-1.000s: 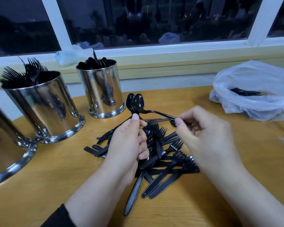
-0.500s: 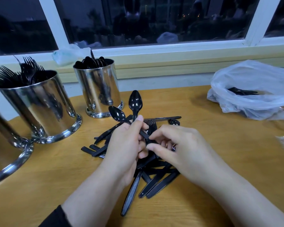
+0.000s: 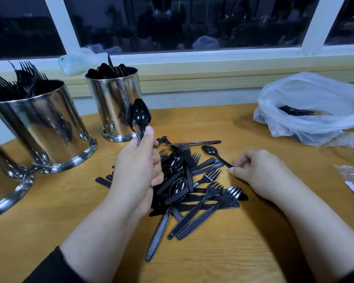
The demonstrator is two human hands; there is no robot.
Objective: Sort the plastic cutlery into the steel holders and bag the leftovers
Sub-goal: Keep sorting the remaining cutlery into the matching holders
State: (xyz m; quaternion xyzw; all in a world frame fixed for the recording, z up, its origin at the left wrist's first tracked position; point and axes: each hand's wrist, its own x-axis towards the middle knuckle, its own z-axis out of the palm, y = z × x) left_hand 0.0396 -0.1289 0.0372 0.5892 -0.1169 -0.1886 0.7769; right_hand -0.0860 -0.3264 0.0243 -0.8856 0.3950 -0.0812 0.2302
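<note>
Head view: light wooden tabletop [image 3: 223, 258] under white-framed window [image 3: 192, 56], dark outside. Left hand [image 3: 138, 168] fingers grip upright black plastic spoons [image 3: 139, 116]; right hand [image 3: 260, 172] fingers pinch small black spoon [image 3: 214, 153] beside black cutlery pile [image 3: 192, 190]. Shiny steel holders [image 3: 114, 103] rear-left, clear plastic bag [image 3: 315, 107] right

- No text, label, brand or number can be read anywhere.
- Nothing is printed on the steel holders [image 3: 114, 103], the plastic bag [image 3: 315, 111] or the black cutlery [image 3: 192, 190].
</note>
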